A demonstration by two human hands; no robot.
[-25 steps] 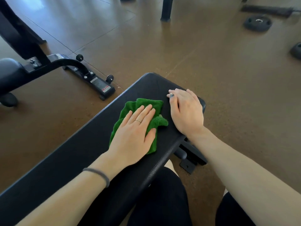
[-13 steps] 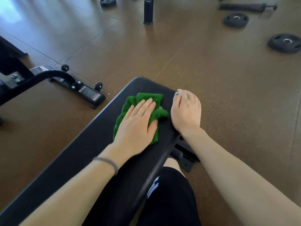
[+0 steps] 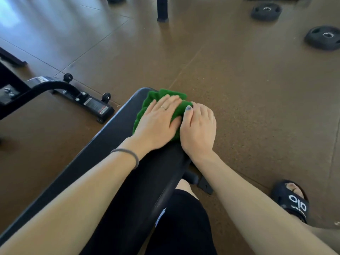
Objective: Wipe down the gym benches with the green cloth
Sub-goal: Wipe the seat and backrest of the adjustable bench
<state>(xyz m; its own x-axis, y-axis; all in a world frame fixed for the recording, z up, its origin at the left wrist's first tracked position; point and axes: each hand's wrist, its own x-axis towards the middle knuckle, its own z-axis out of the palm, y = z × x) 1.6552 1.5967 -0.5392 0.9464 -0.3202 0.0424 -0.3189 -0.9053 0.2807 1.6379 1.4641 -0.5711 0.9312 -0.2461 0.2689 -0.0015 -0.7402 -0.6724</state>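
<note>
Change: cloth (image 3: 163, 104) and left hand (image 3: 158, 124) have slid from partway along the pad to the far end of the bench (image 3: 114, 144); right hand (image 3: 198, 129) now sits just beside the left, thumb on the cloth.
Head view, bench axis: long black pad runs from lower left, near the person, to upper right, its rounded end pointing away toward the open floor (image 3: 248, 89).
Cloth place: bunched at the pad's far end, reaching the end edge and the right-hand edge.
Left grip: palm down, fingers straight and together, pressing the cloth flat; a ring on one finger, a hair tie (image 3: 128, 155) round the wrist.
Right grip: rests at the pad's right edge, thumb laid on the cloth, fingers curled down over the edge; whether they hold the edge cannot be told.
Hidden: most of the cloth lies under the left hand; the near end of the pad is cut off at the lower left; the bench frame (image 3: 204, 184) shows only as a bracket under the right forearm.
Hard to read: white lettering on the black slide sandal (image 3: 292, 201) at the lower right.
Surface: brown speckled floor with seam lines, glare at the upper left.
Room: second bench base (image 3: 86, 102) with small wheels at left; two black weight plates (image 3: 323, 37) at the upper right; a black post (image 3: 162, 8) at the top.
</note>
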